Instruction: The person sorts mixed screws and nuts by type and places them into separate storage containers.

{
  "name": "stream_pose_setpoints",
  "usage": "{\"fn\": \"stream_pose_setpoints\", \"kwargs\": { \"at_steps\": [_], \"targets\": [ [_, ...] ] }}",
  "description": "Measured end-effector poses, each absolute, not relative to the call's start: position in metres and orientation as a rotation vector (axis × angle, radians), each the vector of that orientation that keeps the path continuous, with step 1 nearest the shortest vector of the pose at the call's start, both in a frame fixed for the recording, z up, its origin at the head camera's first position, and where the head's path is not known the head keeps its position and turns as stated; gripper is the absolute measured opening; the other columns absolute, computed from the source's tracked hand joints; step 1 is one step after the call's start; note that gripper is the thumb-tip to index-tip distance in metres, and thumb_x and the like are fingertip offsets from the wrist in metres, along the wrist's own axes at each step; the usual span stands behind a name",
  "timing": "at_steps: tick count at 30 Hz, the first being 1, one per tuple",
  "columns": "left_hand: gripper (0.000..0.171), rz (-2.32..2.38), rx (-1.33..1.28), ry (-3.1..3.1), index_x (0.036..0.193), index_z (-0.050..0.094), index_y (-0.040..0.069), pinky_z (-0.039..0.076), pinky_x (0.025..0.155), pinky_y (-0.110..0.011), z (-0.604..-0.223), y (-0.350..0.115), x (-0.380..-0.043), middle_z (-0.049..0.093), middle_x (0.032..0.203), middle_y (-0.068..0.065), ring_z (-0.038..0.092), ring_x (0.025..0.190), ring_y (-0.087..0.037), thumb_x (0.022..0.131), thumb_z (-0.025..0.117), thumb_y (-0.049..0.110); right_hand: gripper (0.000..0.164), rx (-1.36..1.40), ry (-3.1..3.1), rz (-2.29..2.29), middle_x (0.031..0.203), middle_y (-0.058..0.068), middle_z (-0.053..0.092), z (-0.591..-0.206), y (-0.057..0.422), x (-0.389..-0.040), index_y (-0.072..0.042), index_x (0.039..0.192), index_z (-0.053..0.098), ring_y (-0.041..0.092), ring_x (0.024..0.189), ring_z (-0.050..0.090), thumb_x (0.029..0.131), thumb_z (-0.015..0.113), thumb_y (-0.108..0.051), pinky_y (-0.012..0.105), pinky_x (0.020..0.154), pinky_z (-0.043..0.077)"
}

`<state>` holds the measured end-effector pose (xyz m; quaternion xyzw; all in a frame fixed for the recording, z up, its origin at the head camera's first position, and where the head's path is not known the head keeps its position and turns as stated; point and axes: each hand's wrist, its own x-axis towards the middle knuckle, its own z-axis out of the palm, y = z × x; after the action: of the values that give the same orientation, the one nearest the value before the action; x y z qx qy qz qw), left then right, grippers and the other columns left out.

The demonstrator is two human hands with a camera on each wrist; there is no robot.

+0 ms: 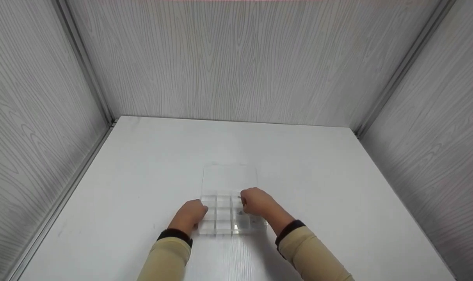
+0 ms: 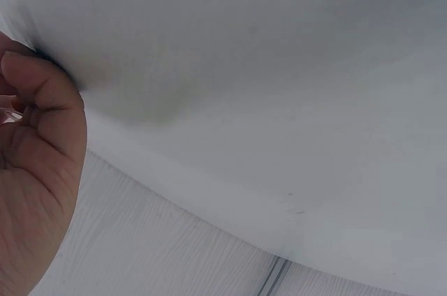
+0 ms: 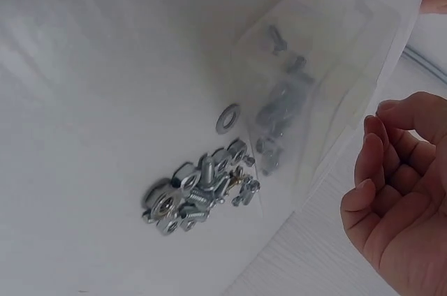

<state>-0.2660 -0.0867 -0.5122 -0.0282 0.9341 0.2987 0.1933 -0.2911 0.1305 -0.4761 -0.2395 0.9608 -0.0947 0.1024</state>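
A clear plastic compartment box (image 1: 223, 214) lies on the white table, its transparent lid (image 1: 229, 176) folded back flat behind it. My left hand (image 1: 189, 214) grips the box's left side with curled fingers; in the left wrist view its fingertips are partly cut off. Over the right-hand compartments, my right hand (image 1: 257, 201) pinches what looks like a small metal piece (image 1: 239, 197), too small to identify. In the right wrist view, nuts, bolts and screws (image 3: 202, 195) lie in a pile, with a flat washer (image 3: 228, 119) beside them. More metal shapes appear in the box's clear wall (image 3: 335, 93).
Small dark pieces (image 1: 241, 213) show in the right compartments. The white table (image 1: 318, 175) extends around the box on all sides. Wood-grain panels (image 1: 221, 58) enclose the table at the back, left and right, with metal strips (image 1: 84, 62) along the corners.
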Motion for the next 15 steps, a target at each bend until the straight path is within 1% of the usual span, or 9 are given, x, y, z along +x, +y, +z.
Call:
{"fn": "stream_pose_setpoints", "kwargs": {
  "at_steps": [4, 6, 12, 15],
  "targets": [
    [0.03, 0.826, -0.067, 2.629, 0.098, 0.058, -0.005, 0.044, 0.052, -0.03, -0.511, -0.0861, -0.2659, 0.054, 0.071, -0.011, 0.052, 0.056, -0.021, 0.093, 0.042, 0.02, 0.015, -0.719, 2.826, -0.246, 0.069, -0.004, 0.054, -0.4785, 0.1255, -0.2895, -0.012, 0.074, 0.058, 0.013, 0.065, 0.05, 0.076, 0.072, -0.014, 0.027, 0.059, 0.044],
    [0.029, 0.828, -0.072, 2.627, 0.096, 0.058, -0.004, 0.044, 0.052, -0.03, -0.5102, -0.086, -0.2659, 0.054, 0.069, -0.01, 0.053, 0.055, -0.021, 0.093, 0.042, 0.02, 0.016, -0.711, 2.826, -0.231, 0.07, -0.003, 0.055, -0.4794, 0.1243, -0.2893, -0.012, 0.074, 0.058, 0.013, 0.066, 0.051, 0.076, 0.073, -0.016, 0.028, 0.06, 0.045],
    [0.026, 0.827, -0.065, 2.641, 0.083, 0.058, 0.0, 0.042, 0.05, -0.028, -0.51, -0.0871, -0.2655, 0.053, 0.065, -0.01, 0.05, 0.051, -0.02, 0.091, 0.042, 0.018, 0.012, -0.691, 2.818, -0.246, 0.072, -0.002, 0.056, -0.4787, 0.1246, -0.2904, -0.011, 0.077, 0.058, 0.013, 0.066, 0.051, 0.077, 0.07, -0.013, 0.029, 0.06, 0.045],
    [0.025, 0.837, -0.063, 2.639, 0.08, 0.057, 0.001, 0.041, 0.048, -0.027, -0.5095, -0.0872, -0.2652, 0.053, 0.064, -0.01, 0.05, 0.049, -0.019, 0.091, 0.042, 0.018, 0.009, -0.703, 2.818, -0.303, 0.071, -0.002, 0.055, -0.4772, 0.1284, -0.2916, -0.01, 0.076, 0.058, 0.013, 0.065, 0.05, 0.076, 0.066, -0.007, 0.028, 0.059, 0.044]
  ]
}}
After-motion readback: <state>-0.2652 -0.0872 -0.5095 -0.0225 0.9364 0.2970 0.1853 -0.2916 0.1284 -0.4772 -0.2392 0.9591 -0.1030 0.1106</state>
